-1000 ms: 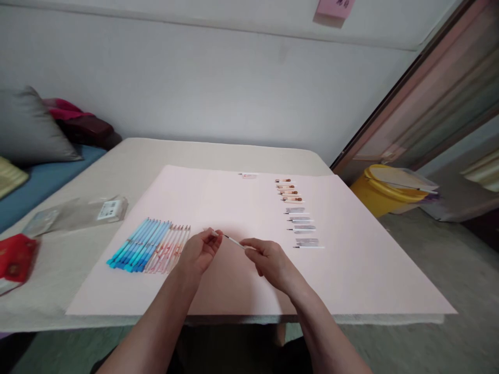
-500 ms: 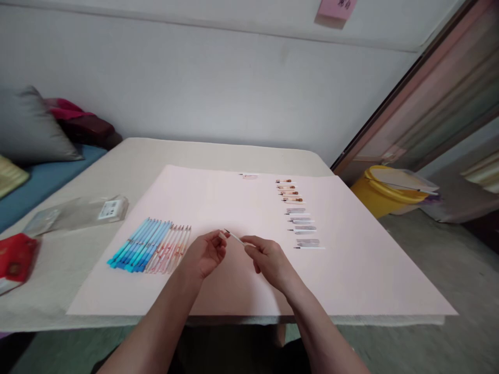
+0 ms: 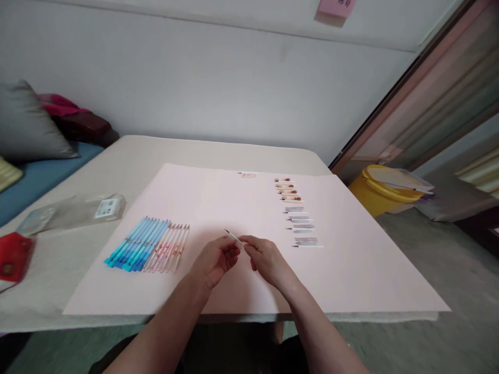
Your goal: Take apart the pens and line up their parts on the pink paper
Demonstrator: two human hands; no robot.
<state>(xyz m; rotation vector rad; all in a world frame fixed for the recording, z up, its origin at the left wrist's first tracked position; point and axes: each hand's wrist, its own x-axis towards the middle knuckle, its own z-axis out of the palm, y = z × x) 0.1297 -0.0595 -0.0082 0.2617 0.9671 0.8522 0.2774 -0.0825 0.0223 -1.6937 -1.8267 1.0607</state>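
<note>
A slim white pen refill (image 3: 231,235) with a dark tip points up and to the left, above the pink sheet. My right hand (image 3: 265,259) pinches its rear end between thumb and fingers. My left hand (image 3: 217,259) has its thumb and fingertips closed round the refill's middle, close to the right fingertips. To the left lie light and dark blue pens (image 3: 138,244) in a tight row. Against them rest clear pens (image 3: 167,248) with reddish prints. On the right, several white refills (image 3: 307,246) lie beside small greyish clear pieces (image 3: 301,227).
Brown-printed pieces (image 3: 290,192) lie with refills farther back, and another refill (image 3: 249,172) is at the sheet's rear edge. A clear plastic bag (image 3: 78,214) and a red object (image 3: 14,254) lie left. A yellow bucket (image 3: 366,195) stands beyond the right side.
My left hand has moved right along the refill, from near its dark tip to its middle beside the right fingers. The right hand keeps its pinch. The view has shifted slightly.
</note>
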